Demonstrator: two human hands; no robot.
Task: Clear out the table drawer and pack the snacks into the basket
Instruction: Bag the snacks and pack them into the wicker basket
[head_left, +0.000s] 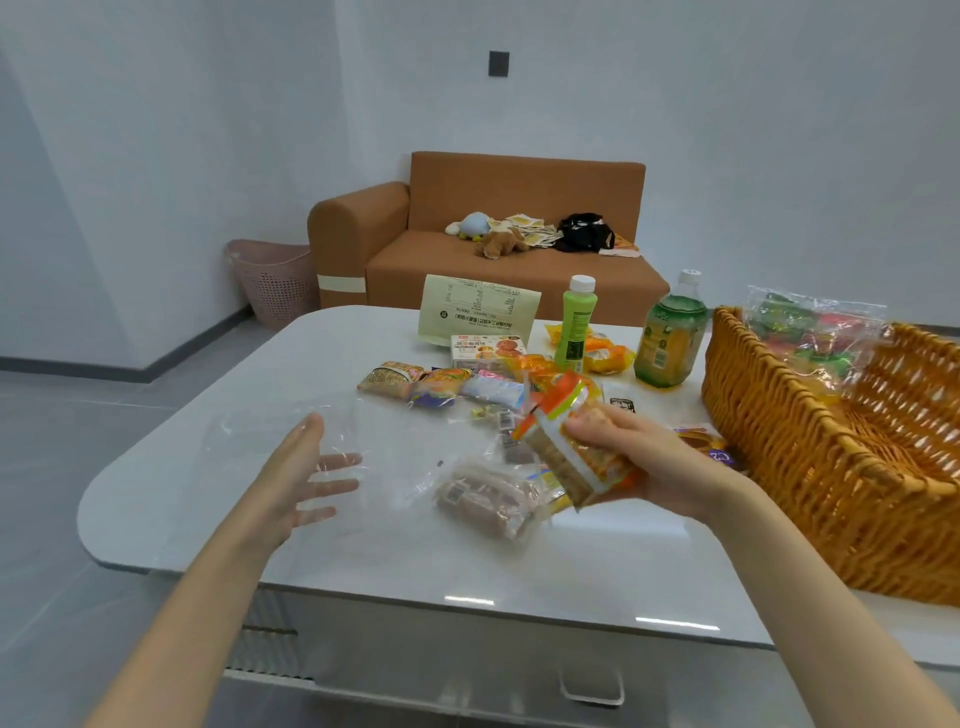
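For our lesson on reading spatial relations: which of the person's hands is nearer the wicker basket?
Right. The right hand, gripping an orange snack packet, is just left of the basket; the left hand hovers open farther left, beyond the packet.

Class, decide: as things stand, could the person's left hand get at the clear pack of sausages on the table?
Probably yes. The left hand is open, and only clear plastic wrap lies between it and the sausage pack. The right hand grips a cracker packet near its other end.
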